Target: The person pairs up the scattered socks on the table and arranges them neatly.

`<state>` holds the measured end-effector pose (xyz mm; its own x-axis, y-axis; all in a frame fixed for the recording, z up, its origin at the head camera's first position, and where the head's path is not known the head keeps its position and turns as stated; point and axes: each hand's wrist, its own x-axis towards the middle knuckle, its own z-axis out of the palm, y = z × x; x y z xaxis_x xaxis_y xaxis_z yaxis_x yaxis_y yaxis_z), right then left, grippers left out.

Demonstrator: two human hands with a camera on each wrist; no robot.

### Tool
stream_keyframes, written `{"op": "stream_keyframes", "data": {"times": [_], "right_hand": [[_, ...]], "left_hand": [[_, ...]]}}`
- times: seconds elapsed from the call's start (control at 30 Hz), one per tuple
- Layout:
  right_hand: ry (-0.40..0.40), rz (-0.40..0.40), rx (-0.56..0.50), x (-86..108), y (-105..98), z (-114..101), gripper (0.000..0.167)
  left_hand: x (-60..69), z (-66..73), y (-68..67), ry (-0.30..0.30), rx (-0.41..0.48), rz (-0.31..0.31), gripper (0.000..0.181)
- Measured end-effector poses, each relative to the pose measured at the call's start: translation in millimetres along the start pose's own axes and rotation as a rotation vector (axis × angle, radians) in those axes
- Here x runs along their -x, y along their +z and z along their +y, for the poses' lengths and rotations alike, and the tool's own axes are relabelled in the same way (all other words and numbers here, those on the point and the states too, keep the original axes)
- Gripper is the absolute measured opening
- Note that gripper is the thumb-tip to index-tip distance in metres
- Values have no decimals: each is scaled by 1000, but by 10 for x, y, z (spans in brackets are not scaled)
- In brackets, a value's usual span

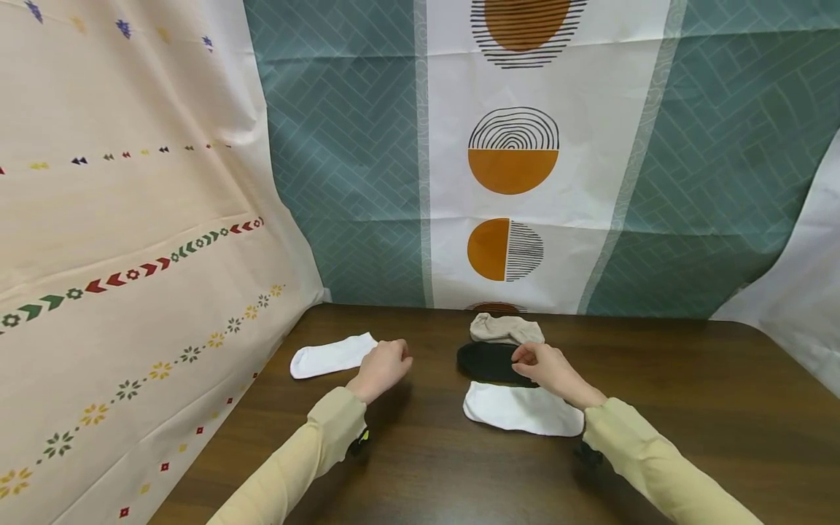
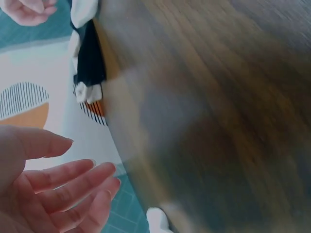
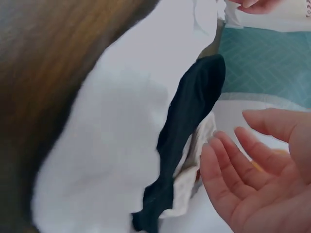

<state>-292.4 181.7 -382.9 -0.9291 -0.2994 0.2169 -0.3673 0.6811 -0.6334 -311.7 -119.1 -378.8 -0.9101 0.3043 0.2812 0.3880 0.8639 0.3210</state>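
Note:
Bent slightly at the fingers and holding nothing, my left hand (image 1: 383, 367) hovers by the right end of a white sock (image 1: 326, 358). My right hand (image 1: 550, 370) is above the right end of a black sock (image 1: 484, 362), its fingers loosely bent and nothing between them. A second white sock (image 1: 515, 408) lies flat just in front of the black one. Behind them is a crumpled beige sock (image 1: 502, 328). In the right wrist view the thumb and fingers of the right hand (image 3: 262, 170) stand apart, beside the black sock (image 3: 189, 116).
The socks lie on a dark brown wooden table (image 1: 433, 474). A patterned green and white curtain (image 1: 354, 146) hangs behind the table's far edge. A cream embroidered cloth (image 1: 131, 219) borders the left side, and white cloth (image 1: 807, 292) hangs at the right.

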Motion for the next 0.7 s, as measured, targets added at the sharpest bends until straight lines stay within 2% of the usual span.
{"op": "stream_keyframes", "data": {"times": [0.13, 0.23, 0.5, 0.7], "right_hand": [[-110, 6, 48, -76, 85, -107, 20], [-153, 7, 62, -130, 150, -196, 24], [-114, -33, 79, -262, 306, -403, 28], [-111, -56, 71, -372, 434, -572, 30]], "left_hand": [[11, -93, -21, -11, -3, 17, 6], [24, -149, -52, -26, -7, 27, 6], [63, -353, -144, -89, -57, 71, 9], [75, -530, -180, -147, -47, 62, 7]]}}
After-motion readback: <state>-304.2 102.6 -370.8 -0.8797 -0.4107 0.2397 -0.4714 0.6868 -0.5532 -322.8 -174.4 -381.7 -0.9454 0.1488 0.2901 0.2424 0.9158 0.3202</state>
